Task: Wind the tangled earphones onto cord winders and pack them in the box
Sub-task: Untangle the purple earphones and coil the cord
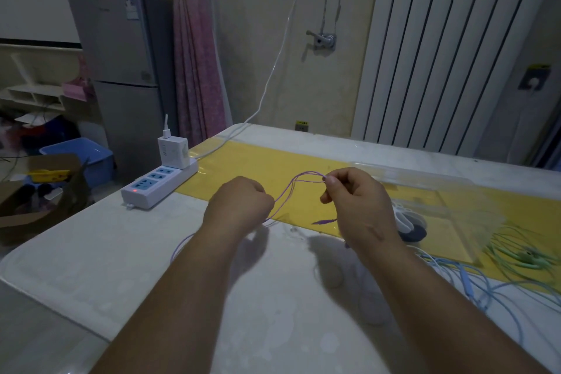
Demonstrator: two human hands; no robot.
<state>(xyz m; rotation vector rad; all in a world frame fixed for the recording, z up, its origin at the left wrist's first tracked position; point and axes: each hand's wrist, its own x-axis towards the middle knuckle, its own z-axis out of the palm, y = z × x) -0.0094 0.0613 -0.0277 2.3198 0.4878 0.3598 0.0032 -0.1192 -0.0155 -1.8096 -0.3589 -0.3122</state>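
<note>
A thin purple earphone cord (291,188) stretches in a doubled loop between both hands above the table. My left hand (241,202) is closed in a fist around one end of the loop. My right hand (355,197) pinches the other end between thumb and forefinger. The cord's purple plug (323,221) dangles under the right hand, and more purple cord (179,247) trails left of my left forearm. Blue earphones (464,279) and green earphones (522,255) lie tangled at the right. White and dark cord winders (408,226) sit behind my right hand, by a clear box (455,191).
A white power strip (158,184) with a charger plugged in lies at the table's left back corner; its white cable runs up the wall. A yellow runner (258,167) crosses the white table (121,267). The table's left edge drops to a floor with a cardboard box and blue bin.
</note>
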